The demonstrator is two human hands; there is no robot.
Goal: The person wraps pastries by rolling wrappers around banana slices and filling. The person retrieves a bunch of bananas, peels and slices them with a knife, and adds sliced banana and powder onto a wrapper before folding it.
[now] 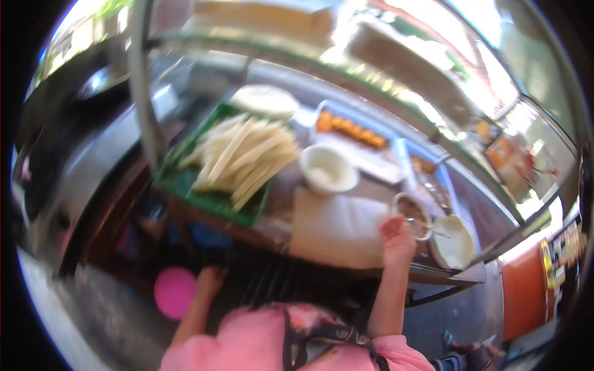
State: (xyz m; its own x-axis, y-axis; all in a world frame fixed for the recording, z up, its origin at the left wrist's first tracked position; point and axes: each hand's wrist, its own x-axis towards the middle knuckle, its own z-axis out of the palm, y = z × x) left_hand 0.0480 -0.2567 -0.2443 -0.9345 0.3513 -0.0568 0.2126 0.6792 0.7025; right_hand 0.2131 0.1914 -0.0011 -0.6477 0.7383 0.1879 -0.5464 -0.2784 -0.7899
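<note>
My right hand (398, 241) is raised over the right part of the table, fingers curled in. It is at the near left rim of a small white bowl (413, 215) with brown, crumbly filling. A pale glint shows by its fingertips, too blurred to name. A sheet of brown paper (337, 230) lies just left of this hand. My left hand (212, 280) hangs low in front of the table, beside a round pink object (175, 294). Blur and shadow hide its fingers, and whether it touches the pink object is unclear.
A green basket (244, 214) holds long pale sticks or rolls. Behind the paper stands a white bowl (329, 170) with white contents. Farther back, a tray (365, 162) carries orange pieces. At right are another white bowl (453, 242) and a table corner. A metal post (143, 93) rises at left.
</note>
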